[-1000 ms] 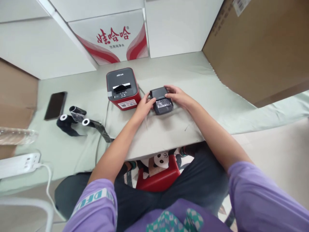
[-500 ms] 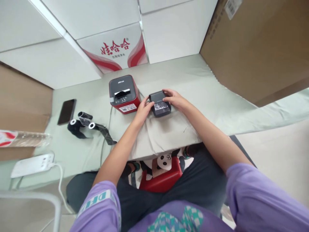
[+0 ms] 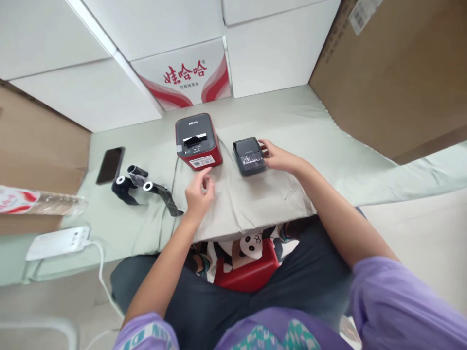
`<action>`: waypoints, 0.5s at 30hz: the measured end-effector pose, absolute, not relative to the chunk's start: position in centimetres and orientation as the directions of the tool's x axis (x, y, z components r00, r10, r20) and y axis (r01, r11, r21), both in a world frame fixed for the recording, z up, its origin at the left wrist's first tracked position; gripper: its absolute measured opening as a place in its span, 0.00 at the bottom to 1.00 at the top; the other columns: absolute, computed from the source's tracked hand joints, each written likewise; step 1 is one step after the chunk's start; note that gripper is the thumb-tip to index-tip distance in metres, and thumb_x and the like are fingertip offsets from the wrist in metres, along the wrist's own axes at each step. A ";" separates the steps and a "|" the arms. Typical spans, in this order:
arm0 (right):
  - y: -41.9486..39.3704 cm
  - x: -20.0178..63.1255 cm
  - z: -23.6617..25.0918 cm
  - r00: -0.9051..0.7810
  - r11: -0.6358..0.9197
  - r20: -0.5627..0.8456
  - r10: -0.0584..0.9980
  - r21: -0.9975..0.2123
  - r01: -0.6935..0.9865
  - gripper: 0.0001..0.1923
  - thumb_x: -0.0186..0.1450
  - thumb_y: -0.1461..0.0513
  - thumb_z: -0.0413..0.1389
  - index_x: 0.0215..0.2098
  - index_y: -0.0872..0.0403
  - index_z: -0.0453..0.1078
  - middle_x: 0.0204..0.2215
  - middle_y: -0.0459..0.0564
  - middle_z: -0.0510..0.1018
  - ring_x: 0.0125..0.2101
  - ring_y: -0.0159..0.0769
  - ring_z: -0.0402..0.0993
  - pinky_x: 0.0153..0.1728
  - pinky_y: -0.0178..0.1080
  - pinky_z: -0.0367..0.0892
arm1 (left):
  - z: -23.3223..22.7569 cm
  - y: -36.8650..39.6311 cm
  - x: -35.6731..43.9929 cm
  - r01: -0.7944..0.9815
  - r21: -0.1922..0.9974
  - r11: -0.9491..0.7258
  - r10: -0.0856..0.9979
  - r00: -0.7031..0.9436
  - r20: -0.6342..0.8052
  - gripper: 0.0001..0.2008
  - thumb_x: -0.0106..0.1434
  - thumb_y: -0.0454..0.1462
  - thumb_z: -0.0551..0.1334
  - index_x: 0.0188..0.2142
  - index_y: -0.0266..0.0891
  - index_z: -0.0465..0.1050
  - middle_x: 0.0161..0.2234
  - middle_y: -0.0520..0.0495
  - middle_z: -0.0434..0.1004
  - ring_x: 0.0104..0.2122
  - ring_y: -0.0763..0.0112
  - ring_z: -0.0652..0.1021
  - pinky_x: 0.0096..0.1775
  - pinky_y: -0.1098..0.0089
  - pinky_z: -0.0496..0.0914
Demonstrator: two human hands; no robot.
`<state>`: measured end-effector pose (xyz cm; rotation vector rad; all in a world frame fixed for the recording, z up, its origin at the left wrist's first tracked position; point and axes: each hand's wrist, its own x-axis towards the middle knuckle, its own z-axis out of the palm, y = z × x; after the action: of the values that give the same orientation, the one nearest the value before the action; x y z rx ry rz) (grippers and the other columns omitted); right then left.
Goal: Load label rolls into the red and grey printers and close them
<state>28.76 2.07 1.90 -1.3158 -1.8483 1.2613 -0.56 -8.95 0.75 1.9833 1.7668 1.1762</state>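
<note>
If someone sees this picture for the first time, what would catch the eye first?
Probably the red and dark-grey boxy device, just beyond the left hand. Next, the small dark device, with the right hand at its right side. Behind them, a white carton bears bold red characters.

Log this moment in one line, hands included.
left hand: fingers curled, near red-and-black printer | right hand: at right edge of small black device | nearby: smartphone, black film rolls
</note>
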 end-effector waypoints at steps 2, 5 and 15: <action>1.4 28.2 1.5 -0.404 0.208 -0.023 0.914 -0.829 0.519 0.64 0.48 0.59 0.71 0.76 0.50 0.45 0.64 0.64 0.68 0.58 0.59 0.70 0.60 0.61 0.66 | 0.3 -8.6 -1.9 0.739 0.638 -0.218 0.861 -0.162 0.482 0.18 0.69 0.38 0.56 0.56 0.39 0.72 0.40 0.45 0.77 0.35 0.66 0.75 0.42 0.66 0.72; 0.3 26.3 0.2 -0.275 0.277 0.114 0.955 -0.684 0.675 0.76 0.43 0.53 0.75 0.78 0.51 0.33 0.66 0.67 0.63 0.65 0.69 0.59 0.64 0.69 0.55 | -0.3 -7.3 -2.7 0.756 0.621 -0.207 0.795 -0.240 0.558 0.22 0.66 0.38 0.59 0.58 0.37 0.68 0.51 0.38 0.74 0.44 0.62 0.76 0.49 0.61 0.73; 0.1 23.6 -1.7 -0.090 0.334 0.395 0.914 -0.609 0.719 0.68 0.58 0.49 0.66 0.77 0.53 0.23 0.67 0.68 0.61 0.64 0.65 0.59 0.64 0.66 0.58 | 1.5 -4.4 -2.7 0.824 0.538 -0.178 0.812 -0.186 0.554 0.39 0.64 0.39 0.61 0.72 0.36 0.51 0.69 0.31 0.62 0.68 0.49 0.64 0.67 0.52 0.60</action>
<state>23.62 0.09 -1.68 -1.4400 -1.8616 0.3353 -2.71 -4.44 1.54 2.0127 2.0232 1.3473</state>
